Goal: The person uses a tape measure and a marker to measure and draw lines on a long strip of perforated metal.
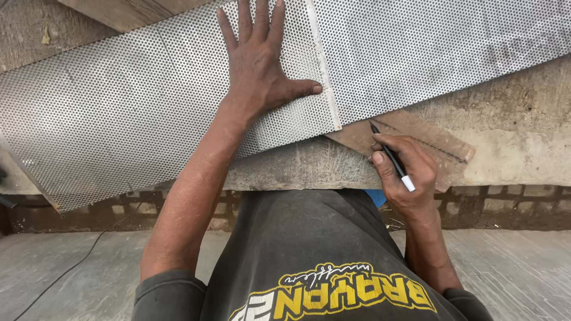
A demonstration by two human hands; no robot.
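Left hand (pixel 259 59) flat, open, pinning perforated metal sheet (pixel 119 113) near the counter (pixel 517 148) edge; right hand (pixel 404 172) grips marker (pixel 391 156). Sheet could slip, skewing the line.

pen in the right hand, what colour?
Black barrel with a white end cap, held in the right hand; the pen shows best in the head view.

even, soft daylight all over, no hard shadows; faint sheen on the perforated metal sheet (pixel 148 107). focus sharp in the middle, edges bending with wide-angle distortion.
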